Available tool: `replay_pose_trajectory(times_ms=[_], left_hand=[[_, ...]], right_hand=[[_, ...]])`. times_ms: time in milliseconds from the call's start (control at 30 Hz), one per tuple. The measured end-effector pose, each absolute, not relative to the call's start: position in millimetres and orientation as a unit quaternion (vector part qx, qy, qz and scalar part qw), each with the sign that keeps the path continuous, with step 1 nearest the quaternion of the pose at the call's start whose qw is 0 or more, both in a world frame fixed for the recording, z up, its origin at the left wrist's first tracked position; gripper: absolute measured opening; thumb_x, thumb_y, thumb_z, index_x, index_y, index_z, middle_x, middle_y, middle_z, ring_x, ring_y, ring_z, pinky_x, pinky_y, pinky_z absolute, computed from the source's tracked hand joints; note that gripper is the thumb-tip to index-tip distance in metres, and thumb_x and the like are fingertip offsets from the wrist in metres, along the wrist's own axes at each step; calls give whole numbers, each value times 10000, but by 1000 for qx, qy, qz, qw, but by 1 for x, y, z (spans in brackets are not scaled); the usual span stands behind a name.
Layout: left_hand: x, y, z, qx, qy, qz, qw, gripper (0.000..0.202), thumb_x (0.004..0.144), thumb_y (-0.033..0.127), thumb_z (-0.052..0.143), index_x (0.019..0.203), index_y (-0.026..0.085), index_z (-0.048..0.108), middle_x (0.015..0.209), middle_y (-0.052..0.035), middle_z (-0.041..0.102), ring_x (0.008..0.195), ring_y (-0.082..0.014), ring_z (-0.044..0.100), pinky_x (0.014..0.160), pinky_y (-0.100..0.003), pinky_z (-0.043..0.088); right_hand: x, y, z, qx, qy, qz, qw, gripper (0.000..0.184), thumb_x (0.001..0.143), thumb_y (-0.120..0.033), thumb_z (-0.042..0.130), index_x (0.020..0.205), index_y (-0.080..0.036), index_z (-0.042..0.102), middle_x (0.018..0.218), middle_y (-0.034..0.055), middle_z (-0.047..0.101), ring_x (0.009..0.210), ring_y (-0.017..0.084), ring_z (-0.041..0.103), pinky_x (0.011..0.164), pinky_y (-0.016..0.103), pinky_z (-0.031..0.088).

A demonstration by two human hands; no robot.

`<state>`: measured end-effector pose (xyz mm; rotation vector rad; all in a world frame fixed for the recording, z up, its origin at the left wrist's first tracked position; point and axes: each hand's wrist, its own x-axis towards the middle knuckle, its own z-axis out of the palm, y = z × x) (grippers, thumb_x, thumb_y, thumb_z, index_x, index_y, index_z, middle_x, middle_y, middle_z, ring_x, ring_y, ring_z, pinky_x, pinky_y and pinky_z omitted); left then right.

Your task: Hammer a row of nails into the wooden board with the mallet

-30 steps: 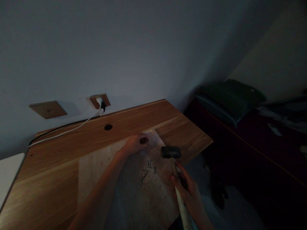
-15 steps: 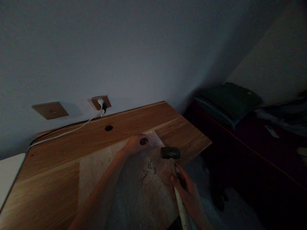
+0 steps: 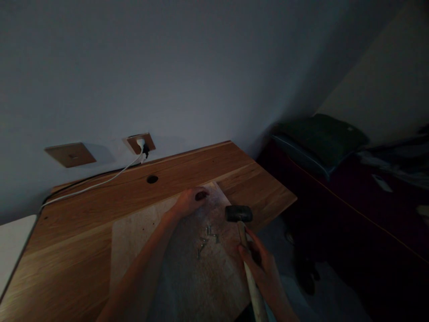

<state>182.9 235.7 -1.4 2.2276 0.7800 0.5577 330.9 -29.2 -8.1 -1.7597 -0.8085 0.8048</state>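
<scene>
My left hand [image 3: 191, 202] rests near the far edge of a pale board [image 3: 140, 228] lying on a wooden desk [image 3: 83, 210]. Its fingers are curled around a small dark round thing I cannot make out. My right hand [image 3: 259, 264] is closed around the light wooden handle of a mallet [image 3: 238, 214] with a black head. The head hangs just above the board's right edge, to the right of my left hand. Several small metal fasteners [image 3: 208, 235] lie on the board between my two hands.
The desk has a round cable hole [image 3: 152, 179]. A white cable [image 3: 100, 181] runs to a wall socket [image 3: 140, 143]; a second wall plate [image 3: 70, 154] sits to its left. A dark bed with a cushion [image 3: 318, 138] stands on the right. The room is dim.
The mallet head has dipped slightly, then held near the board's right edge. My left hand has stayed in place.
</scene>
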Motion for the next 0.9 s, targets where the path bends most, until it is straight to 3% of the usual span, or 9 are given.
replay_pose_trajectory(times_ms=[200,367,600,733,900], left_hand=[[183,236,-4,857,307,221,350,257,817,138,659,1052,213,732,944,-25,777,829,-173,716,775,-260,527],[183,238,-6,868,289,223,337,229,847,132,640,1015,226,764,1017,-29,783,912,-189,723,846,-282,537],[182,241,-13,872,252,239,346,226,905,194,621,1068,251,766,1116,-31,771,1010,-198,720,925,-315,543],[182,240,-12,845,295,246,372,246,856,143,659,1084,213,720,990,-40,781,876,-177,733,834,-289,559],[183,238,-7,847,312,243,356,114,837,156,691,941,203,700,887,-23,760,816,-170,711,787,-272,537]], right_hand=[[331,-29,-9,-732,-331,334,493,675,866,-539,663,1429,-181,563,1032,93,777,892,278,737,744,366,588],[331,-30,-10,-734,-334,335,487,701,869,-565,644,1435,-163,545,1023,94,769,804,258,732,736,376,588],[332,-31,-15,-736,-348,321,484,665,883,-542,638,1427,-170,546,1053,96,772,912,272,735,750,365,578],[332,-30,-14,-738,-344,319,486,664,885,-543,633,1428,-171,548,1086,102,773,928,276,738,754,369,583],[331,-30,-12,-741,-340,324,480,680,885,-544,633,1447,-174,535,1125,110,771,1035,293,729,807,374,586]])
